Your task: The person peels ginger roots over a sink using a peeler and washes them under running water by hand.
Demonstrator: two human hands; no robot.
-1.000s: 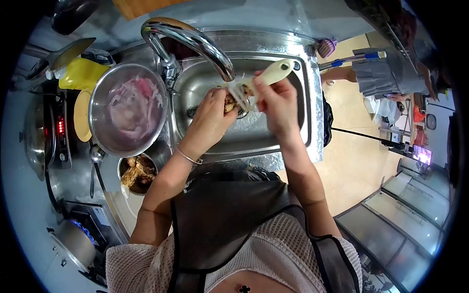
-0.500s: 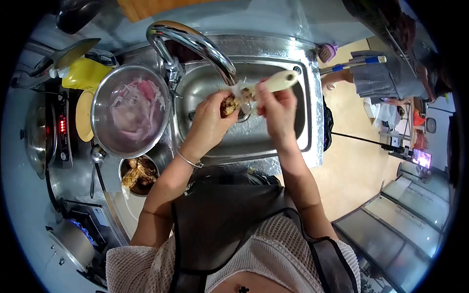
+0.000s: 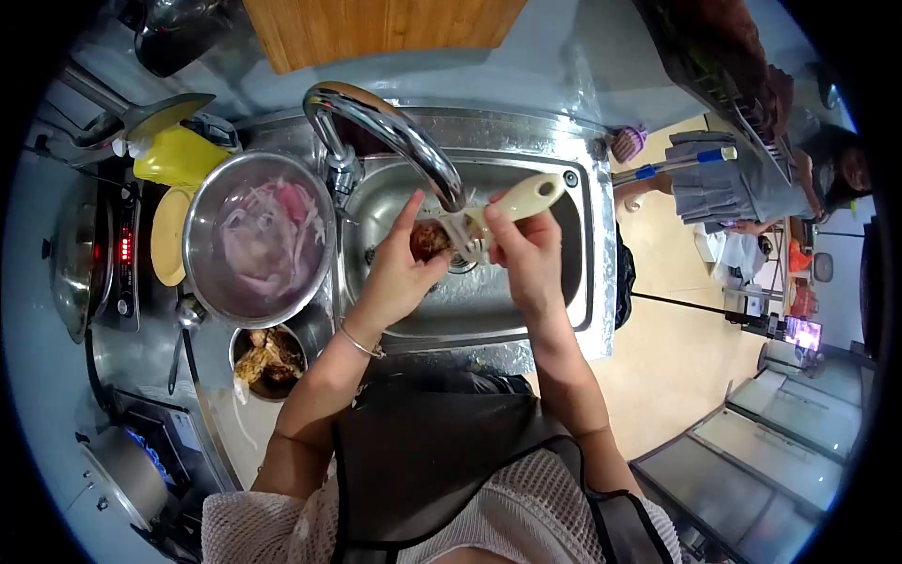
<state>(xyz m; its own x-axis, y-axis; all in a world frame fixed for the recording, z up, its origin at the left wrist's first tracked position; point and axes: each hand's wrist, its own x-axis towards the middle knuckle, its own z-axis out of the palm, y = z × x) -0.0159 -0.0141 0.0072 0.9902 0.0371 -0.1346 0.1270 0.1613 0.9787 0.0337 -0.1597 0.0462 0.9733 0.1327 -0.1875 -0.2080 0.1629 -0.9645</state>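
Note:
Over the sink (image 3: 507,315), my left hand (image 3: 387,282) holds a brown, knobbly lump (image 3: 429,238) that looks like ginger root. Its thumb and fingers curve around the lump, and the forefinger stretches up along the side. My right hand (image 3: 528,258) is closed around the cream handle of a peeler (image 3: 531,197), which has a hole at its end. The peeler's head points left, beside the lump and close under the faucet (image 3: 413,146). Water runs there, and blur hides whether blade and lump touch.
Left of the sink stands a large metal bowl (image 3: 193,249) with pale and pink pieces in liquid. Below it, a small bowl (image 3: 303,376) holds more brown knobbly pieces. A pot (image 3: 127,475) sits over a blue flame at lower left. Another person (image 3: 705,174) is at upper right.
The peeler has drawn back a little from the lump, and my left forefinger has straightened. The lump shows a darker side. The whole view has shifted slightly, with the counter lower in it.

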